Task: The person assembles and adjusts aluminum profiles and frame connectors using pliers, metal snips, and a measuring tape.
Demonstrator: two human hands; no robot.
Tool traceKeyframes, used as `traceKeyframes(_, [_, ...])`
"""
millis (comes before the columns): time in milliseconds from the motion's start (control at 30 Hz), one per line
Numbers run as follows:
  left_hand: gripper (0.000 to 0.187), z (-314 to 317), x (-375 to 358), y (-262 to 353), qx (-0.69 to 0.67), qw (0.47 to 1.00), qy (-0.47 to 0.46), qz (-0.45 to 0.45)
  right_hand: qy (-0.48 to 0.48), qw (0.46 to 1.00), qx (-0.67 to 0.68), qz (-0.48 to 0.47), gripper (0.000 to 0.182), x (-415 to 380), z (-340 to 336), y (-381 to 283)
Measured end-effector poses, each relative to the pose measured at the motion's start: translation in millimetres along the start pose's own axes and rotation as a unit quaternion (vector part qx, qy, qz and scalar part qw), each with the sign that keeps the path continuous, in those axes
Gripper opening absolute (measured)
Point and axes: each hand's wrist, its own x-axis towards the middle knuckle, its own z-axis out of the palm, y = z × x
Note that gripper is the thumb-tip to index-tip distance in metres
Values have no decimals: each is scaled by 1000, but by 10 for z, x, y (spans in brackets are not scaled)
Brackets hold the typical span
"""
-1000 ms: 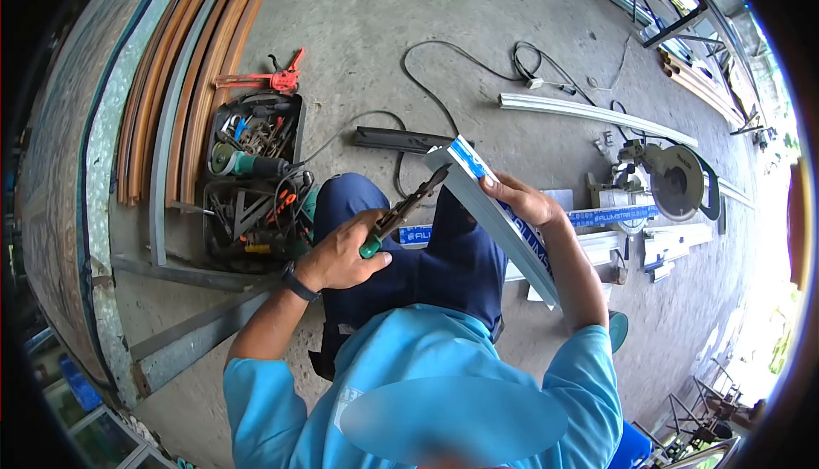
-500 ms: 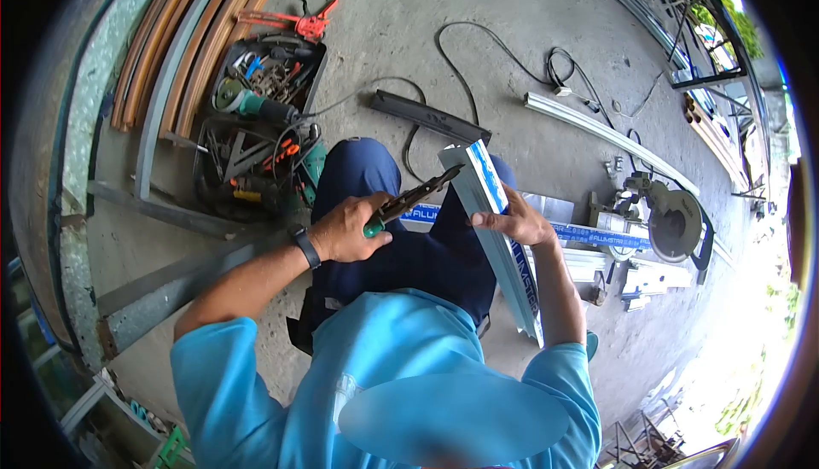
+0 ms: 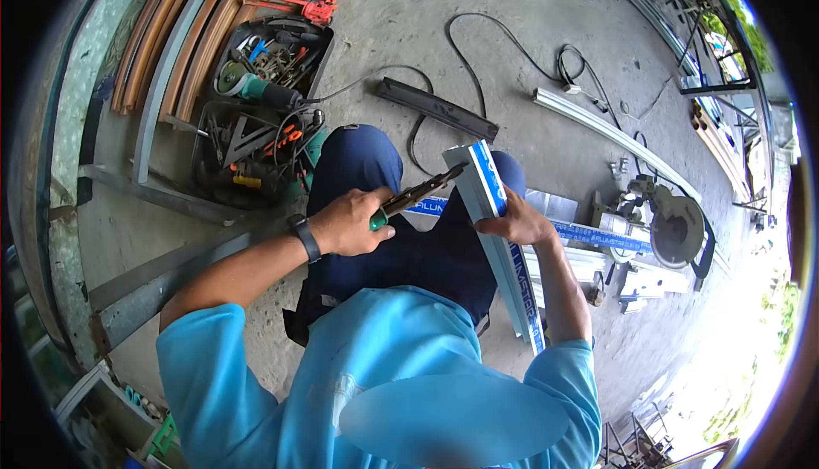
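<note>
My left hand is closed around a green-handled pliers-like tool with long dark jaws. The tool's tip touches or overlaps the upper end of an aluminium profile, which carries blue and white protective film. My right hand grips that profile near its upper end, thumb on the near face and fingers round the far side. The profile stands slanted beside my right thigh, its lower end beside my shirt. Whether the jaws pinch the metal is too small to tell.
Toolboxes with an angle grinder and a red caulking gun stand at the left. A miter saw is at the right, by another filmed profile. A dark metal bar and cables lie ahead.
The view has shifted slightly. Both hands keep their grips, and the tool's tip stays at the upper end of the profile, with little visible movement.
</note>
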Motion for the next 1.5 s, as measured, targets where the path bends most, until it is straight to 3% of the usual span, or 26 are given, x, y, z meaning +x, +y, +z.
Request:
traceKeyframes(100, [34,119,21,-73,10,999,31,-1,1,1000,-3,20,97,-16,15,-2])
traceKeyframes(233, [32,81,65,-97,-9,1000,5,12,-10,999,28,24,102,41,18,73])
traceKeyframes(333, [33,80,35,-28,-21,999,33,30,-23,999,21,13,92,80,3,177])
traceKeyframes(467, [33,-101,-49,124,-3,999,-37,-16,1,1000,30,-3,93,17,45,107])
traceKeyframes(567, [33,68,-37,-3,7,999,36,11,-11,1000,23,-1,94,56,17,59])
traceKeyframes(667, [32,144,11,-104,-4,999,42,16,-8,1000,13,-7,93,46,27,117])
traceKeyframes(733, [40,58,12,-62,-12,1000,-12,-19,-9,1000,7,-14,90,68,4,167])
traceKeyframes(833, [54,-246,-42,28,-54,987,-125,-82,-10,986,162,23,71,-5,2,228])
traceKeyframes(867, [53,-302,-98,8,-96,989,-103,-46,88,981,164,50,55,-131,-12,213])
traceKeyframes(900, [52,-368,-192,-30,-130,989,-73,-22,97,960,262,17,51,-40,-36,830])
traceKeyframes(933, [51,-428,-335,-97,-160,986,-44,-3,168,956,232,60,47,-206,-44,538])
traceKeyframes(967, [47,-448,-414,-201,-214,976,13,-38,124,928,351,18,47,-143,-62,803])
traceKeyframes(1033, [44,-454,-354,-446,-306,935,150,-94,149,927,345,-6,51,-208,-29,589])
traceKeyframes(1133, [41,-387,7,-1313,-426,807,381,-151,121,945,301,-38,57,-311,-27,483])
traceKeyframes(1200, [43,-415,174,-1777,-419,701,527,-236,131,952,273,-43,67,-411,-34,628])
traceKeyframes(1233, [57,-460,141,-1985,-404,682,542,-280,125,954,267,-51,69,-454,-50,754])
traceKeyframes(1300, [85,-401,146,-3187,-276,631,581,-434,126,941,295,-106,74,-490,-24,692])
traceKeyframes(1367, [115,-677,-22,-2735,-204,628,551,-509,99,922,365,-82,72,-565,-14,491])
traceKeyframes(1467, [88,-646,343,-2566,-16,668,681,-301,94,934,344,-15,62,-487,39,331])
traceKeyframes(1500, [68,-558,572,-2182,-123,745,625,-196,82,927,364,-41,65,-437,69,263])
